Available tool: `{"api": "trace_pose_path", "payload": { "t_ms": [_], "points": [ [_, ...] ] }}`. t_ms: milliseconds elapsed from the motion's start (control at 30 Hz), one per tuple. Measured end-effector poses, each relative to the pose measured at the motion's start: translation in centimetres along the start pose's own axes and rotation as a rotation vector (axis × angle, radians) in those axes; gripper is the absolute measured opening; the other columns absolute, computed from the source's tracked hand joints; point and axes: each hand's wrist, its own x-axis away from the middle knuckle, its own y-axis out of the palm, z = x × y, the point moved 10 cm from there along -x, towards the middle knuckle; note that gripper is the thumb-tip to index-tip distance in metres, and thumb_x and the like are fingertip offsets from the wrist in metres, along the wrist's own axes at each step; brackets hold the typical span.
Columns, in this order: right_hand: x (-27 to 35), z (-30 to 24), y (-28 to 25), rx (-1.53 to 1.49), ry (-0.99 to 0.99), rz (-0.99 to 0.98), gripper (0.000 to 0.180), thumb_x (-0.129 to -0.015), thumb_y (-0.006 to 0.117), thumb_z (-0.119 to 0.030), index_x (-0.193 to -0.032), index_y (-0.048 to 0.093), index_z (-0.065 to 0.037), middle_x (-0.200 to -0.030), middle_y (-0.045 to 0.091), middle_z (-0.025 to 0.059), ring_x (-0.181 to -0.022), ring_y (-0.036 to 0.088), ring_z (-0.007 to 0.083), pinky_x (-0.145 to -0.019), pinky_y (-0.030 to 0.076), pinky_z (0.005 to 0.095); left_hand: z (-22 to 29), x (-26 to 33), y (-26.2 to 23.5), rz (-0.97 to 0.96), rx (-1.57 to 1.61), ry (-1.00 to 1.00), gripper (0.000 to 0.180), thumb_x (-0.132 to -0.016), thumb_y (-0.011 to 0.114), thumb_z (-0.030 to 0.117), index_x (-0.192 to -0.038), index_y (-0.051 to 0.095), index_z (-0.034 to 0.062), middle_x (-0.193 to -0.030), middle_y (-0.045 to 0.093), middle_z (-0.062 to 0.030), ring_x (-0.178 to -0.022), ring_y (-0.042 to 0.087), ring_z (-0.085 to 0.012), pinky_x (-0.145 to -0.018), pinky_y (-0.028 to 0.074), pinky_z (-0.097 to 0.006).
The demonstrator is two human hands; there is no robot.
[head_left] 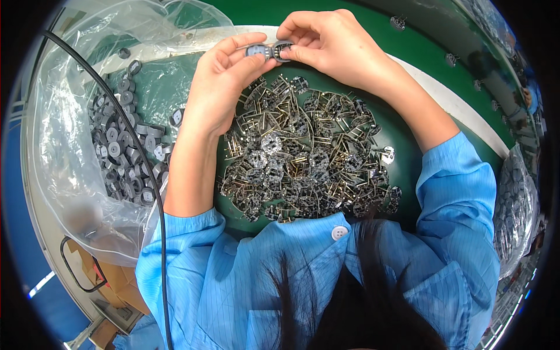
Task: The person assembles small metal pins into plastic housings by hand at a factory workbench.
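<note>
My left hand [224,81] pinches a small grey round part [256,51] between thumb and fingers at the top of the view. My right hand [326,41] grips a second small dark ring-shaped part [282,49] pressed right against the first one. Both hands hover over the far edge of a large heap of small metal pieces with bent pins [309,157] lying on the green work surface [402,146]. Both forearms wear blue sleeves.
At the left lies a clear plastic bag [70,134] spread open, holding several grey ring-shaped parts [125,157]. A black cable [116,111] crosses over it. Another clear bag of parts [516,204] sits at the right. A white strip [461,111] borders a green belt behind.
</note>
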Motion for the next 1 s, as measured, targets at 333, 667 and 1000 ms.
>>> {"api": "trace_pose_path", "payload": {
  "t_ms": [333,667,1000],
  "points": [
    [-2.9,8.7,-8.6,0.271,0.185,0.396,0.023,-0.078,0.073,-0.016,-0.091,0.068,0.002,-0.076,0.068,0.0168,-0.071,0.068,0.0236,-0.069,0.053,0.0328,2.4,0.0,-3.1,0.292,-0.014,0.179,0.033,-0.088,0.053,-0.002,-0.120,0.048,-0.0075,-0.099,0.064,-0.0169,-0.088,0.068,-0.0232,-0.079,0.056,-0.031],
    [-3.0,2.6,-6.7,0.472,-0.119,0.214,0.026,-0.077,0.070,-0.013,-0.097,0.064,0.003,-0.088,0.066,0.0155,-0.081,0.064,0.0266,-0.075,0.050,0.0344,2.3,-0.2,-3.5,0.238,0.014,0.143,0.026,-0.091,0.053,0.002,-0.116,0.053,-0.0056,-0.091,0.062,-0.0123,-0.087,0.068,-0.0229,-0.077,0.057,-0.029],
    [0.3,-1.4,2.3,0.143,-0.176,-0.330,0.016,-0.072,0.065,0.001,-0.089,0.064,-0.002,-0.087,0.062,0.0118,-0.088,0.062,0.0299,-0.077,0.050,0.0383,1.6,-0.4,-2.9,0.184,-0.037,0.128,0.026,-0.091,0.058,0.004,-0.116,0.057,-0.0011,-0.094,0.064,-0.0084,-0.080,0.065,-0.0148,-0.072,0.052,-0.024]
  ]
}}
